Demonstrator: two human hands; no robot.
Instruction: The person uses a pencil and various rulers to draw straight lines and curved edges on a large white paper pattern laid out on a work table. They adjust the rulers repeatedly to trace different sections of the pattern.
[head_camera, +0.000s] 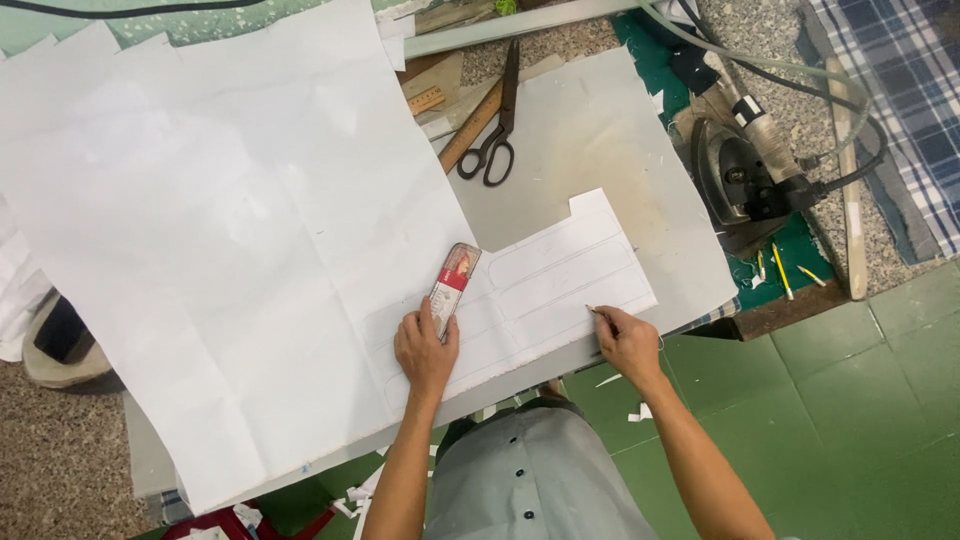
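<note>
A grey board (590, 130) covers the worktable, with a speckled stone-like surface (770, 40) showing past its far edge. On the board lie a large white paper sheet (220, 250), black scissors (497, 125) and a wooden ruler (470, 128). An iron (745, 185) rests on what looks like a green pad (790, 262), beside a wooden stick (848, 180).

My left hand (425, 350) covers the ruler's (455, 280) lower end. The pencil (592, 311) in my right fingers (612, 322) is mostly hidden. The paper (220, 250) runs off the left edge.
</note>
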